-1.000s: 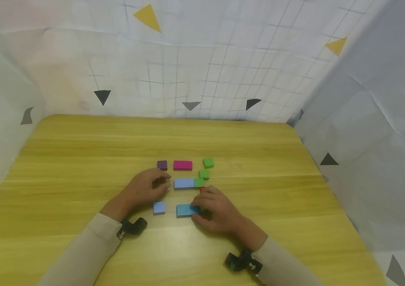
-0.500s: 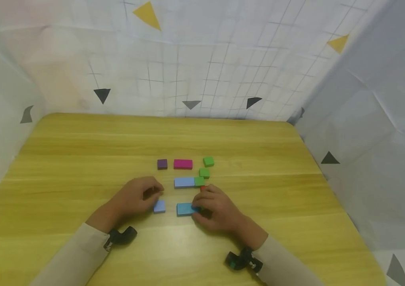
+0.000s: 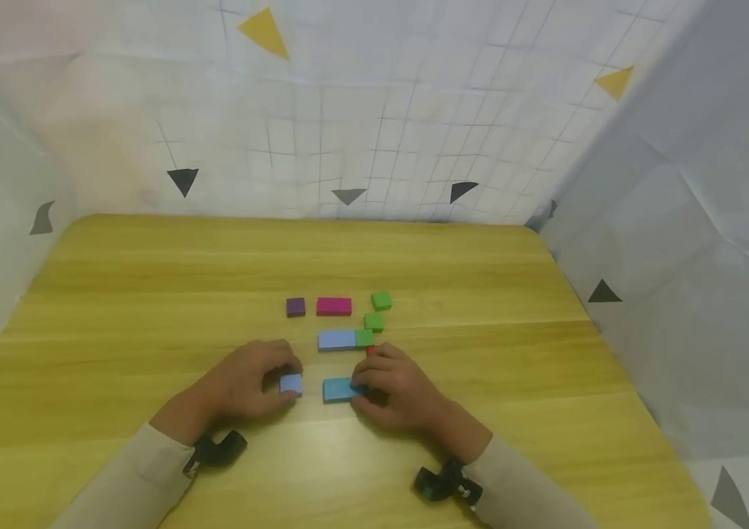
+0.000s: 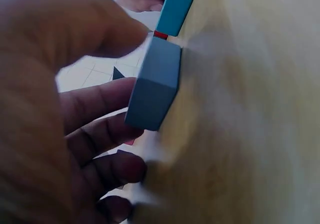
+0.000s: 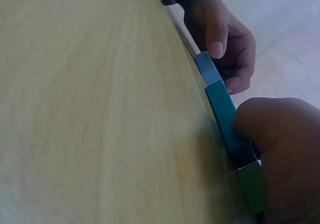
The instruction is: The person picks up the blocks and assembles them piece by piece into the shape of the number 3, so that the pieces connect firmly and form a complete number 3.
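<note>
Left of the blue block [image 3: 337,390], the left hand [image 3: 238,383] pinches a light-blue piece [image 3: 291,384]; the right hand [image 3: 403,391] pinches the block's right end.

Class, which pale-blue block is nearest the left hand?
The small pale-blue block, between the thumb and fingers of the left hand. The long pale-blue block lies farther away, apart from both hands.
</note>
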A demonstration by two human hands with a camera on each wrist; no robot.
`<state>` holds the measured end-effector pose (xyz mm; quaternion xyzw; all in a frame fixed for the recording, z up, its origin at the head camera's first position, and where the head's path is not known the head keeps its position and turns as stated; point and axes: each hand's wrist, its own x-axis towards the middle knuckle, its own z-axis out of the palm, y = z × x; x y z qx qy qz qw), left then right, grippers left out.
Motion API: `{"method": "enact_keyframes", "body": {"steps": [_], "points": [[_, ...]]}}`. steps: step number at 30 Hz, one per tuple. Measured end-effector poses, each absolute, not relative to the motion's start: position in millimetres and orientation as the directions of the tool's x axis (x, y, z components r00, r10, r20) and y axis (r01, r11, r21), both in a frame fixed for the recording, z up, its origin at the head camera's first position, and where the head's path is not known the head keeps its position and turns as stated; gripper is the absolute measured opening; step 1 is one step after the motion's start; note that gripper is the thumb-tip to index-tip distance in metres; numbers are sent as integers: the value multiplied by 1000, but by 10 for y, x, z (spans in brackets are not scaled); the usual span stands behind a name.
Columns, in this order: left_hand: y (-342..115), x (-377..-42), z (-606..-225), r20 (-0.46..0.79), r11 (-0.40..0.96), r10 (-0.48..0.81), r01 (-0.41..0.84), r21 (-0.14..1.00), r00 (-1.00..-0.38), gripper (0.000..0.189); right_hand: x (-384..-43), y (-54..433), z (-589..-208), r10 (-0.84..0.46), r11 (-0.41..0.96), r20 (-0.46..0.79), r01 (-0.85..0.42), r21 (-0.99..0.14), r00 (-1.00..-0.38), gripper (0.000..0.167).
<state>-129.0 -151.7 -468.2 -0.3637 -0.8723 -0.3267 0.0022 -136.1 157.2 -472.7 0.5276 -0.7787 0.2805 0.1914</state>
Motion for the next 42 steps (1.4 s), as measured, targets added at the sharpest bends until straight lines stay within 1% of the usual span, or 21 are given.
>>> {"method": "enact_keyframes", "body": {"steps": [4,9,18,28,33,42], "points": [[-1500,-1255,-4705,220,555,616,615,560,-756,24,-1354,1570,-4746,-716,287,595,-932,-223,-363,18],[-1468,-1223,-4702,193,580,595,584,568,-780,23,-1357,1582,-4749,-726,297,580,-929,-220,-370,18],[-1441,-1245,-4682,200,591,607,605,534,-769,22,-1361,1581,-4760,-724,299,576,-926,-232,-378,17],[-1440,-1256,-4675,205,603,600,606,519,-773,31,-1364,1580,-4760,-720,292,588,-929,-227,-370,17],[-1450,-1262,-4660,167,626,602,592,508,-780,30,-1363,1579,-4768,-718,293,588,-928,-231,-373,17],[-1468,-1253,-4578,79,651,589,530,543,-804,34,-1368,1580,-4766,-713,294,590,-926,-238,-378,18]]}}
